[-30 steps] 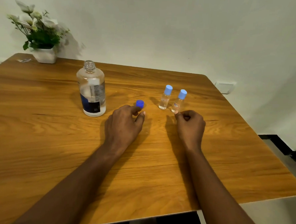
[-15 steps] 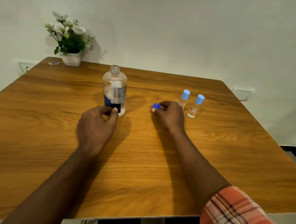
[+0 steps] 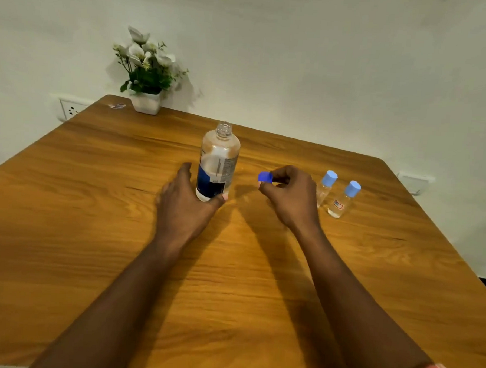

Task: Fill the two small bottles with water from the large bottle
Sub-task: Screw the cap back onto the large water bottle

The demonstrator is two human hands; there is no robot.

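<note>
the left hand (image 3: 184,202) is resting open against the base of the uncapped large bottle (image 3: 219,160) standing mid-counter (image 3: 94,204); the right hand (image 3: 291,199) is pinching the blue cap (image 3: 265,177), beside two capped small bottles (image 3: 324,189) (image 3: 343,201).

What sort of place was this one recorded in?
Probably a room in a home or small office: a wooden table by a plain white wall, a potted bunch of white flowers at its far corner, and a wall socket beside it.
</note>
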